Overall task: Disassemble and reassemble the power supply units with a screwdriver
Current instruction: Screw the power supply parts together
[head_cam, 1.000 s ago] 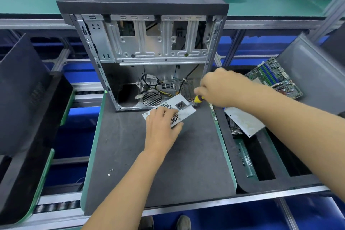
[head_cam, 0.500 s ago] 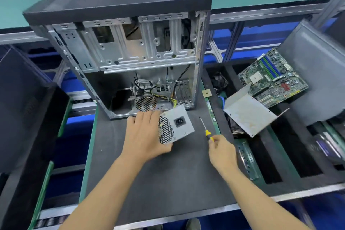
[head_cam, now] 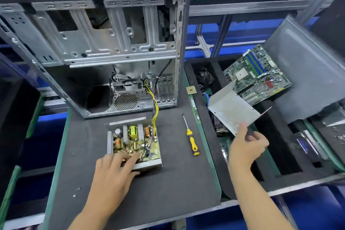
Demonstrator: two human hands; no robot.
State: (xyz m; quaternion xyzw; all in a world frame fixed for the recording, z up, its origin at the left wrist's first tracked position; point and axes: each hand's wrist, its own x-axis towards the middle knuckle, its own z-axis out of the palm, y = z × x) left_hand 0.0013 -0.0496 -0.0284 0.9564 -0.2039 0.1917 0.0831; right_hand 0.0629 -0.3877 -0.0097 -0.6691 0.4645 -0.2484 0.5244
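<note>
The power supply unit lies open-side up on the dark mat, its circuit board, coils and heat sinks showing. Its yellow cable bundle runs up into the open computer case behind it. My left hand rests on the unit's near edge, fingers spread over the board. A yellow-and-black screwdriver lies on the mat to the unit's right, held by nobody. My right hand grips the near corner of the bent metal cover over the right tray.
A green motherboard leans in the black foam tray at the right, beside a grey side panel. Small loose screws lie near the mat's left front. A small square chip sits by the case's right foot.
The power supply has been turned over from its fan side to its open side. My right hand let go of the screwdriver, which lies on the mat, and took hold of the metal cover.
</note>
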